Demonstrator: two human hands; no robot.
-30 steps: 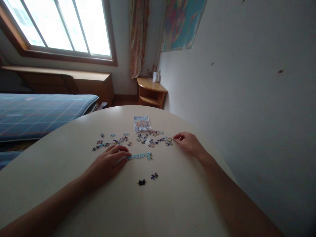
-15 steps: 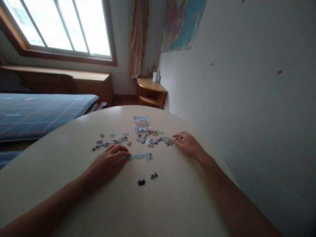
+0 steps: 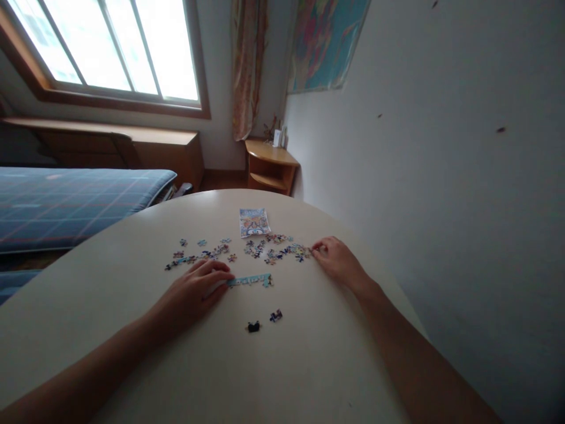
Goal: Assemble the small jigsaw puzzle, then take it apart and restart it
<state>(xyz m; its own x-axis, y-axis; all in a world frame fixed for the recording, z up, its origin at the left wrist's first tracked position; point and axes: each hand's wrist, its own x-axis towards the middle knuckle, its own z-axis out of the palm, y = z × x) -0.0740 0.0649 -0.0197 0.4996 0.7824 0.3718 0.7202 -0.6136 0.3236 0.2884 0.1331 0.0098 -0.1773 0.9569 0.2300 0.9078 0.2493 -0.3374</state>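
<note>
A strip of joined light-blue jigsaw pieces (image 3: 251, 280) lies flat on the table. My left hand (image 3: 200, 285) rests at its left end, thumb and fingers closed on that end and covering it. Past the strip, loose puzzle pieces (image 3: 276, 254) are scattered in a heap. At the heap's right edge my right hand (image 3: 338, 259) is closed in a pinch on a small puzzle piece (image 3: 311, 251), mostly hidden by the fingertips. More loose pieces (image 3: 216, 251) lie just beyond my left hand. Nearer to me are a dark piece (image 3: 253, 327) and a purplish piece (image 3: 276, 315).
A printed picture sheet (image 3: 254, 222) lies behind the pieces on the round white table (image 3: 309, 365). To the left is a mattress with a plaid cover (image 3: 79, 206). A wooden corner shelf (image 3: 271, 153) stands beyond the table, and the white wall (image 3: 441, 176) runs along the right.
My right hand's fingers parted slightly, then drew together again at the heap's right edge. My left hand and the strip have stayed in place.
</note>
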